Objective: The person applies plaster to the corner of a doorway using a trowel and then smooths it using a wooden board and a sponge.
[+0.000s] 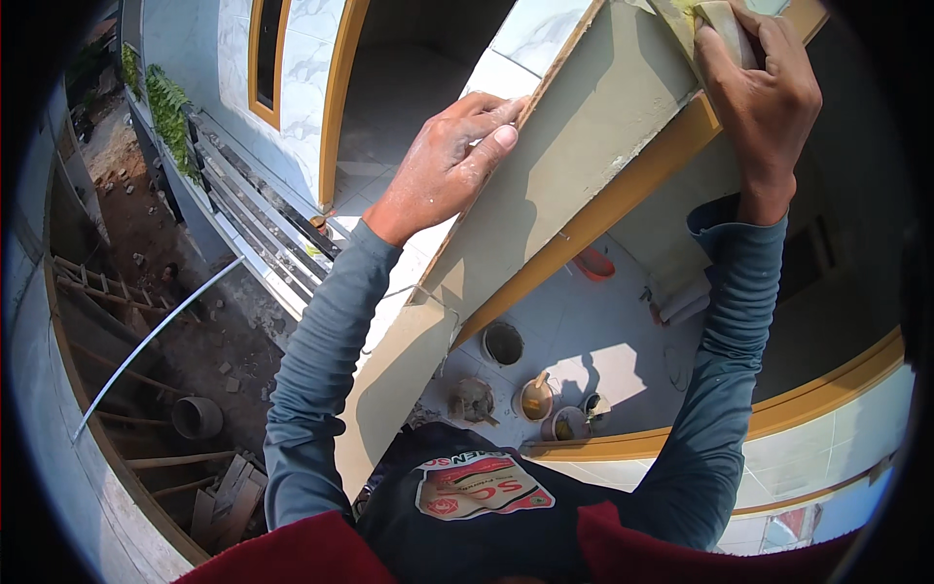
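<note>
Watching remotely, I note the right hand [773, 88] grasping a pale block [725, 24] under its fingers, plastered ledge [584, 161] below-left of them, the left hand's [448, 161] bent fingers resting at its edge strip [564, 60]; uneven pressure could gouge plaster or dislodge that strip.

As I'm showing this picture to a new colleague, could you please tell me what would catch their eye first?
Probably the right hand, gripping a pale block at the top right, with the left hand at the left edge of the plastered surface. Next come the round buckets on the tiled floor below.
</note>
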The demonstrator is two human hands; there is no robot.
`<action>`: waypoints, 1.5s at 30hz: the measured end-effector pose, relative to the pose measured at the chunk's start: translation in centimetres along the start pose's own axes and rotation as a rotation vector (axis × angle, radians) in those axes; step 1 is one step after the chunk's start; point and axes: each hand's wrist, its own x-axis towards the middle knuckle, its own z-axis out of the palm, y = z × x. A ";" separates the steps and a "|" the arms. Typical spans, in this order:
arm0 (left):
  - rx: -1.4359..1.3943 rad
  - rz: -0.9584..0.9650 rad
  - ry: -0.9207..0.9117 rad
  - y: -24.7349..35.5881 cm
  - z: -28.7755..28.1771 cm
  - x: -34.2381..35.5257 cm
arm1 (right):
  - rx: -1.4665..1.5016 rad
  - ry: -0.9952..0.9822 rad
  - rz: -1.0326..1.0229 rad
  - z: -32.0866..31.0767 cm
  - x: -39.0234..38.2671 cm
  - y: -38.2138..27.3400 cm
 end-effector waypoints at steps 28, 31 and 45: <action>-0.012 0.003 0.007 0.6 -0.5 0.1 | -0.041 0.350 0.075 -2.7 -3.0 -0.7; 0.030 -0.037 0.009 1.5 -1.2 0.7 | -0.009 0.216 0.291 -5.0 -6.5 -2.6; 0.091 -0.167 0.099 2.0 -1.0 1.4 | 0.240 0.057 0.703 -8.4 -21.0 -5.1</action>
